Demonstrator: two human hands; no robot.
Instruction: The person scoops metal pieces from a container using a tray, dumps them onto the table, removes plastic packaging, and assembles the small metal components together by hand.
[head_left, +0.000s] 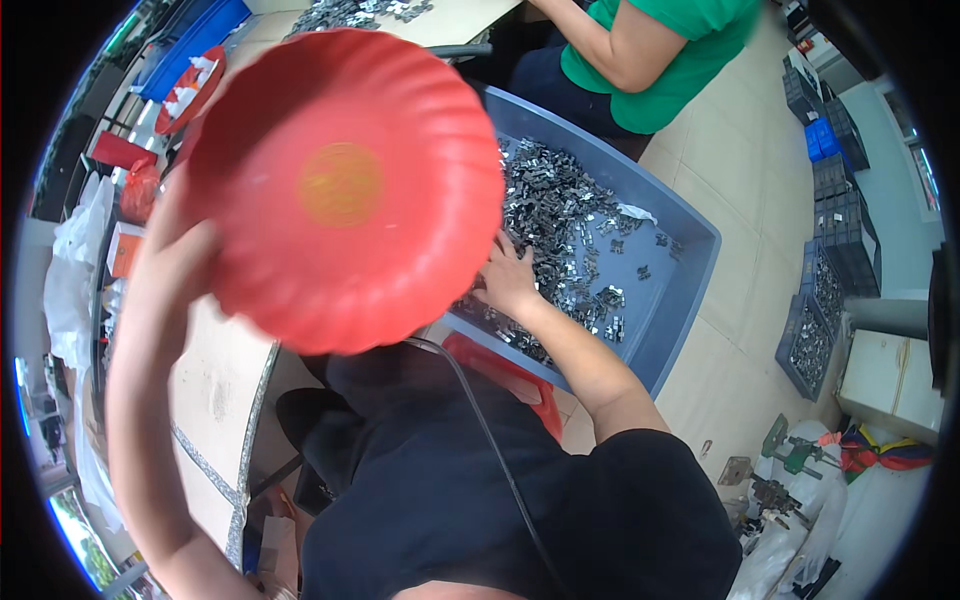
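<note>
Gripping a red scalloped tray (345, 190) at its near left rim with the left hand (187, 255), clamped on the edge. Holding it tilted, mostly to the right of that hand, with its hollow side showing. Reaching with the right hand (512, 280) into the left part of a grey-blue crate (650, 295), just beside the tray's right edge, with fingers spread apart among small dark metal parts (560, 225). Cannot tell whether pinching any.
</note>
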